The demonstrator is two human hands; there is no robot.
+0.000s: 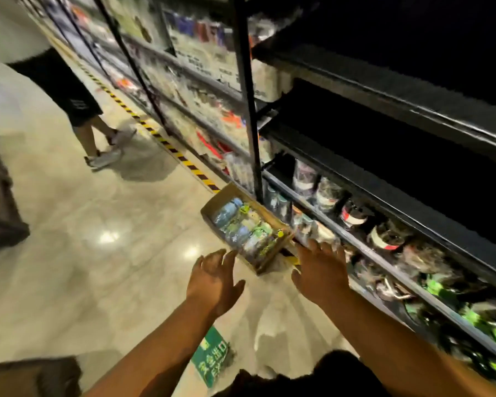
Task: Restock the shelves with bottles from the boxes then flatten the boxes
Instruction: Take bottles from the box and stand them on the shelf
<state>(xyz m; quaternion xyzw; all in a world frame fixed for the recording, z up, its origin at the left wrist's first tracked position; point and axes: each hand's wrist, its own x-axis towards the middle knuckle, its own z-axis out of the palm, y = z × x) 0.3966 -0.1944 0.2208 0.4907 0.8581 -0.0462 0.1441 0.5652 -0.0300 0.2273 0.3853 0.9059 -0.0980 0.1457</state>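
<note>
Both your left hand (214,277) and right hand (321,272) reach spread and empty; grip the bottle-laden box (248,229) by its 2 stiff short walls; likely heavy

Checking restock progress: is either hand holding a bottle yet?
No, the left hand and right hand are both open and empty, near the box of bottles on the floor.

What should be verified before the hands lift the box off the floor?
1. Left hand free: ok, open, holding nothing.
2. Right hand free: ok, open, holding nothing.
3. Box open with bottles inside: ok.
4. Grip on box: not ok, no fingers curled round it.
5. Other person out of the way: ok, standing apart down the aisle.
6. Room on upper shelf: cannot tell, too dark.
</note>
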